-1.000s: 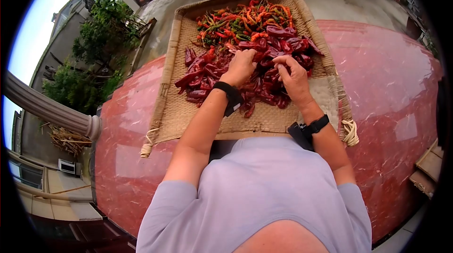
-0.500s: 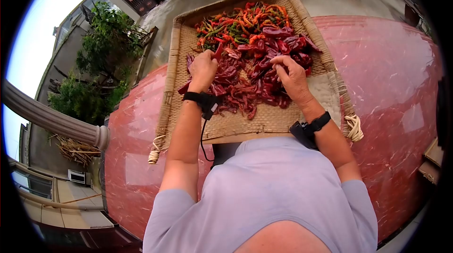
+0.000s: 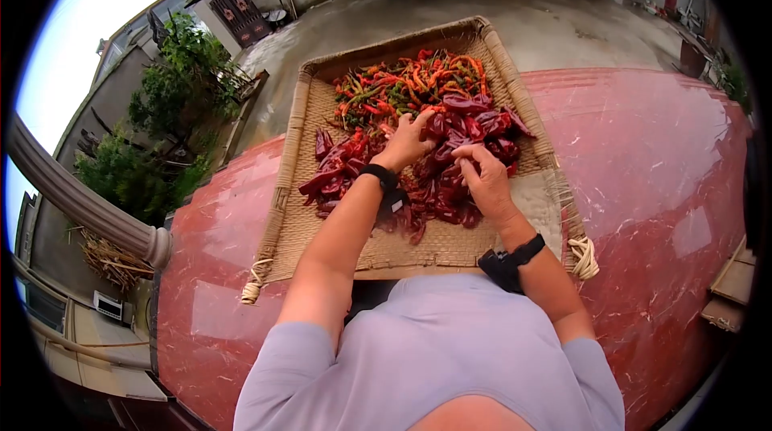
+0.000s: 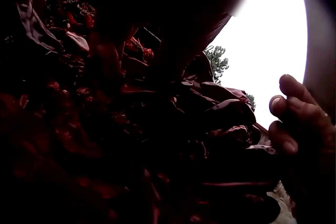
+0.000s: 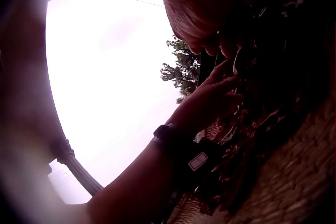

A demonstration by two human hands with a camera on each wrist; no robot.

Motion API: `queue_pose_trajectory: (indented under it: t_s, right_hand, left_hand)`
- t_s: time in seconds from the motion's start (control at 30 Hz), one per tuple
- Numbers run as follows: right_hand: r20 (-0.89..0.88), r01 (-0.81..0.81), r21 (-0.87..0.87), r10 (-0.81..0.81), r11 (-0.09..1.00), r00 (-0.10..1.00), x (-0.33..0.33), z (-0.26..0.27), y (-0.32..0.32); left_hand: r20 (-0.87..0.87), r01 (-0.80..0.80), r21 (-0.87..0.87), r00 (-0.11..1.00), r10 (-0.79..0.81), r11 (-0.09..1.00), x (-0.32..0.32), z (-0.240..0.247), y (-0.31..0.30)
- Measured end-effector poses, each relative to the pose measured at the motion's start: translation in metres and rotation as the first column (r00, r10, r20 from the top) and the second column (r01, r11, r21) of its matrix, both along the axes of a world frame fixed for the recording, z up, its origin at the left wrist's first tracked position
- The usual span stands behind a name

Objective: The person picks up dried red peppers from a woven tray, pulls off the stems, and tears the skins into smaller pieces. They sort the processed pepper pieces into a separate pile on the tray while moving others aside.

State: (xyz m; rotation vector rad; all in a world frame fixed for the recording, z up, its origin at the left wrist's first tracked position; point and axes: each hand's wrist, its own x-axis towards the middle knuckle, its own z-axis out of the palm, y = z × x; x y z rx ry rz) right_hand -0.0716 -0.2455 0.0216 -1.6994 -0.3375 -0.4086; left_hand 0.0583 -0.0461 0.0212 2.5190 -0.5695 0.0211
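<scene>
A heap of dried dark red chili peppers (image 3: 346, 159) lies in a shallow woven tray (image 3: 378, 254). My left hand (image 3: 408, 143) reaches over the middle of the heap, fingers extended and spread at the peppers near its upper edge. The right wrist view also shows this left hand (image 5: 207, 98) low against the dark peppers. My right hand (image 3: 489, 183) hovers over the heap's right part with loosely bent fingers, thumb near the index finger. In the left wrist view, the right hand's fingertips (image 4: 281, 109) show nothing between them; its palm side is partly in shadow.
Thinner orange, red and green chilies (image 3: 410, 81) are spread at the tray's far end. A pale cloth-like patch (image 3: 535, 206) covers its right side. Below is a red polished floor (image 3: 635, 174). A column (image 3: 88, 198) and bushes (image 3: 129, 182) stand at left.
My left hand went to the left side of the heap with a dark red pepper, then returned to the middle without it. The right hand keeps nearly the same pose. The head view has tilted up.
</scene>
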Motion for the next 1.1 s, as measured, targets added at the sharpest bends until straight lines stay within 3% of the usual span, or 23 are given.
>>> queue_pose_trajectory:
  t_s: [0.2,0.27,0.33,0.37,0.4,0.5,0.6,0.67,0.77,0.87,0.93,1.0,1.03,1.1]
  right_hand:
    - [0.051,-0.004,-0.012,0.005,1.0,0.999,0.001,-0.004,0.002]
    - [0.032,-0.006,-0.026,0.007,1.0,0.999,0.001,-0.005,0.002]
    - [0.133,0.01,-0.04,-0.004,0.999,0.991,0.004,-0.01,0.003]
    - [0.036,-0.002,-0.053,0.004,0.999,0.999,0.002,-0.007,0.002]
    - [0.042,0.001,-0.052,0.001,0.999,0.999,0.002,-0.007,0.001]
    - [0.051,0.013,-0.042,-0.011,0.999,0.999,0.003,-0.01,0.002]
    - [0.052,0.014,-0.038,-0.012,0.999,0.999,0.003,-0.009,0.002]
    - [0.056,0.014,-0.044,-0.011,0.999,0.998,0.001,-0.007,0.002]
    - [0.1,0.024,-0.053,-0.019,0.998,0.995,0.003,-0.008,0.003]
    - [0.074,0.036,0.012,-0.037,0.999,0.997,0.004,-0.009,0.003]
    - [0.045,0.08,0.044,-0.082,0.996,0.996,-0.001,0.001,0.004]
    - [0.065,0.148,-0.028,-0.146,0.989,0.987,0.0,0.002,0.001]
    - [0.079,0.16,-0.006,-0.159,0.987,0.984,0.0,0.004,0.002]
    - [0.114,0.188,0.077,-0.196,0.979,0.974,-0.003,0.008,0.005]
  left_hand:
    - [-0.063,-0.001,-0.057,0.998,-0.003,0.998,0.008,-0.006,0.0]
    - [0.178,0.095,-0.012,0.98,-0.091,0.995,0.012,-0.016,0.002]
    - [0.231,0.132,0.089,0.961,-0.149,0.987,0.035,-0.039,0.012]
    - [0.257,0.147,0.138,0.95,-0.179,0.979,0.046,-0.051,0.017]
    - [0.128,0.133,-0.004,0.983,-0.132,0.991,0.03,-0.03,0.008]
    - [-0.055,0.049,0.028,0.997,-0.048,0.998,0.012,0.007,-0.005]
    - [0.007,-0.044,0.002,0.999,0.044,0.999,0.005,0.015,-0.005]
    - [0.257,-0.021,0.019,0.966,0.015,1.0,0.007,0.004,0.002]
    - [0.296,0.002,-0.072,0.955,0.019,0.997,-0.019,0.028,-0.001]
    - [0.359,-0.031,-0.32,0.921,0.152,0.947,-0.047,0.041,-0.01]
    - [0.168,-0.014,-0.484,0.98,0.109,0.875,-0.059,0.042,-0.012]
    - [-0.094,-0.033,-0.689,0.995,-0.043,0.724,-0.074,0.046,-0.016]
    - [-0.223,-0.116,-0.616,0.974,-0.032,0.779,-0.087,0.056,-0.016]
    - [-0.263,-0.1,-0.77,0.949,-0.171,0.631,-0.099,0.05,-0.024]
